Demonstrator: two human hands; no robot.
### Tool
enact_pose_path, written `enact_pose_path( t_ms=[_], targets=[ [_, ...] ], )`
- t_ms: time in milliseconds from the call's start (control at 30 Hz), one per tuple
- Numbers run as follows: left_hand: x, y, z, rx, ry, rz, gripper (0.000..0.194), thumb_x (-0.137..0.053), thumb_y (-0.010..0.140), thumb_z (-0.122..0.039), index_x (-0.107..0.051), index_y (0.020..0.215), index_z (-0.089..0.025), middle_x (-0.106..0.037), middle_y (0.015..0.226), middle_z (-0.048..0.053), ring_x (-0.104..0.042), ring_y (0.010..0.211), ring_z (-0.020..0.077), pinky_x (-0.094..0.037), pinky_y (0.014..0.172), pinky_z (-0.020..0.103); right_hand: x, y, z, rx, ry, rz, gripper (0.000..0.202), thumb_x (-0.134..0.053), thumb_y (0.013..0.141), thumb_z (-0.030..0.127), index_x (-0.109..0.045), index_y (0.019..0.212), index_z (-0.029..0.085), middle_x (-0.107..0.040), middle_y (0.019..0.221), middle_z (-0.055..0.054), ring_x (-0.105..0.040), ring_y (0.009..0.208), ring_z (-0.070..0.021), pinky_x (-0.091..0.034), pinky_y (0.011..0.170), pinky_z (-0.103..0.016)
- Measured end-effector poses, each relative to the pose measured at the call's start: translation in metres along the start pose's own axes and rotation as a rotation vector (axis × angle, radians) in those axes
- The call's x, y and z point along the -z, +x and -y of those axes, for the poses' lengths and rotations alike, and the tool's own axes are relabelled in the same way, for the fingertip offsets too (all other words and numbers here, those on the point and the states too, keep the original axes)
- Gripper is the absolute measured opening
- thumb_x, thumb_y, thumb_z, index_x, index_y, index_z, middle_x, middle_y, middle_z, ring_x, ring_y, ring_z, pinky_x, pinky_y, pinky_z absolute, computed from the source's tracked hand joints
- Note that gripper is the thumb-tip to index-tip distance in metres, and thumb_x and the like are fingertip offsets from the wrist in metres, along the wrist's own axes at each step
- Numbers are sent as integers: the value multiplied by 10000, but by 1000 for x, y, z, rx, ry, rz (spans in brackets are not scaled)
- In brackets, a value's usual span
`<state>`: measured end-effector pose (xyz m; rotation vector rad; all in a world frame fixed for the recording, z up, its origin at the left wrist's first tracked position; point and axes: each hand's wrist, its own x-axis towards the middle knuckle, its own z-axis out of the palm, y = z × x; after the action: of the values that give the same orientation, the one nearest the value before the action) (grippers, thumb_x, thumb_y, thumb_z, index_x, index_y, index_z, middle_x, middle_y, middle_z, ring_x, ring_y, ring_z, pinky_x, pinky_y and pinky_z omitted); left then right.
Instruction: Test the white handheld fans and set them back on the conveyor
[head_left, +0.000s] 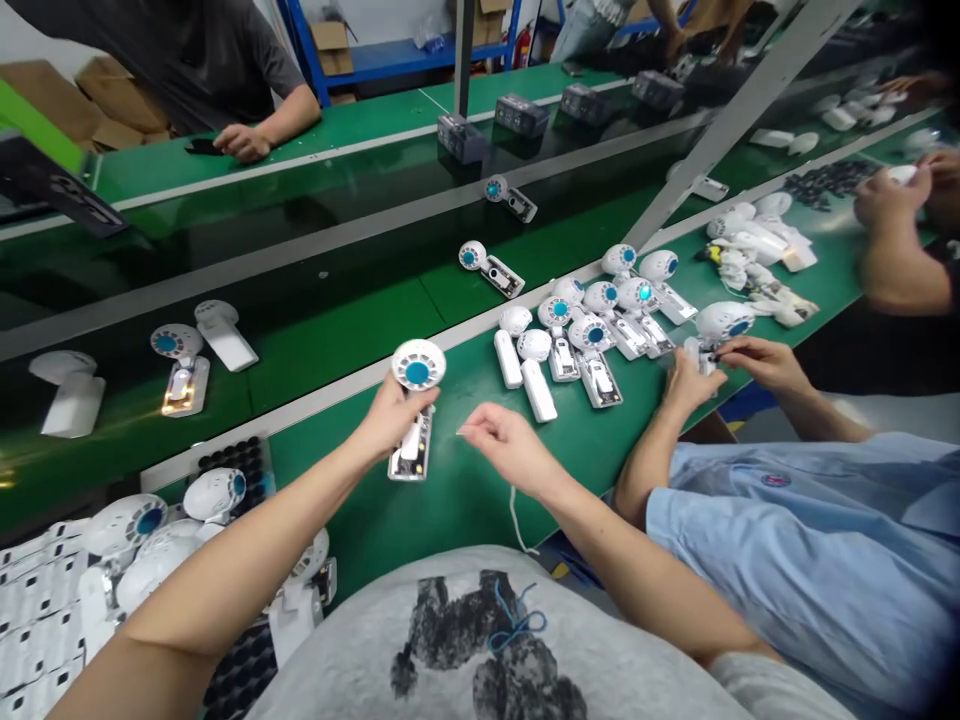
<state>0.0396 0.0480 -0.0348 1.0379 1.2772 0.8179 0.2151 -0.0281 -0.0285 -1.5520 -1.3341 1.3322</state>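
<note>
My left hand (pixel 391 418) is wrapped round the neck of a white handheld fan (pixel 410 455), whose round head with a blue centre points up and whose handle shows its inner parts. To the right of that fan is my right hand (pixel 504 440), its thumb and fingertips pinched together at a small pale bit that I cannot make out. A white cord (pixel 514 515) hangs below my right wrist. Beyond my right hand, a group of similar fans (pixel 592 335) lies on the green table (pixel 465 500), some with open handles.
White fans and trays (pixel 45 600) stand at the lower left. Several fans lie on the dark green belt (pixel 360 320) beyond the rail. A person in a blue shirt (pixel 780 520) works close on the right. Grey boxes (pixel 521 115) line the far side, and a slanted metal post (pixel 720 130) rises at right.
</note>
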Motion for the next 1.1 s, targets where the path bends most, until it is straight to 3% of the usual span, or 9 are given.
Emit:
enact_pose_path(
  t_ms=[100, 300, 367, 433, 600, 700, 900, 1000, 1100],
  targets=[
    [3, 33, 12, 18, 58, -125, 194, -634, 664, -193, -536, 824, -143, -572, 656, -18, -494, 534, 97, -413, 577, 242, 18, -2, -11, -82, 85, -131, 240, -537, 771, 414, -476, 702, 193, -315, 499, 89, -253, 438, -76, -199, 427, -212],
    [-53, 90, 20, -15, 160, -166, 192, -699, 581, -88, -617, 753, -114, -657, 704, 42, -593, 626, 147, -465, 651, 275, 2, 7, -28, -125, 81, -5, 320, -493, 801, 503, -474, 736, 190, -262, 541, 83, -220, 490, -88, -163, 442, -219],
    [-47, 107, 14, -30, 226, -266, 272, -752, 535, -118, -625, 775, -121, -666, 765, 56, -612, 711, 174, -465, 704, 284, -6, 10, -30, -141, 86, 20, 321, -480, 807, 506, -472, 747, 191, -265, 553, 80, -221, 502, -91, -172, 450, -221],
    [-13, 121, 2, -51, 298, -432, 339, -759, 563, -177, -614, 867, -137, -652, 928, 79, -598, 893, 203, -440, 803, 289, -9, 13, -30, -155, 88, 39, 318, -473, 813, 503, -471, 747, 192, -272, 565, 75, -229, 513, -94, -184, 458, -224],
    [132, 141, -25, 48, 433, -1052, 540, -647, 707, -247, -405, 1158, -76, -303, 1333, 264, -240, 1280, 386, -336, 918, 469, -8, 21, -30, -205, 95, 84, 318, -453, 828, 504, -473, 745, 198, -269, 583, 70, -223, 524, -99, -180, 467, -231],
    [190, 147, -25, 90, 453, -1184, 661, -739, 579, -196, -389, 1130, -92, -272, 1325, 268, -199, 1274, 444, -368, 860, 474, -12, 26, -30, -211, 90, 115, 336, -445, 827, 519, -467, 732, 198, -260, 586, 69, -231, 534, -104, -196, 479, -234],
    [205, 157, -21, 112, 254, -895, 451, -687, 534, -33, -482, 922, -137, -536, 1040, 125, -526, 1035, 284, -453, 732, 333, -11, 32, -24, -198, 62, 111, 340, -442, 834, 517, -462, 729, 194, -257, 581, 72, -235, 536, -104, -199, 485, -236],
    [183, 141, -23, 169, 72, -607, 145, -551, 690, -99, -546, 835, -111, -600, 800, 92, -615, 753, 212, -490, 642, 334, -8, 32, -17, -185, 95, 70, 321, -458, 836, 500, -466, 744, 192, -273, 578, 72, -241, 525, -98, -189, 471, -232],
    [142, 108, -18, 196, -176, -269, 195, -448, 789, -209, -605, 851, -110, -631, 762, 107, -623, 682, 202, -511, 610, 354, -10, 30, -7, -146, 132, 55, 299, -465, 843, 477, -468, 764, 189, -305, 573, 70, -266, 516, -93, -203, 462, -225]
  ],
)
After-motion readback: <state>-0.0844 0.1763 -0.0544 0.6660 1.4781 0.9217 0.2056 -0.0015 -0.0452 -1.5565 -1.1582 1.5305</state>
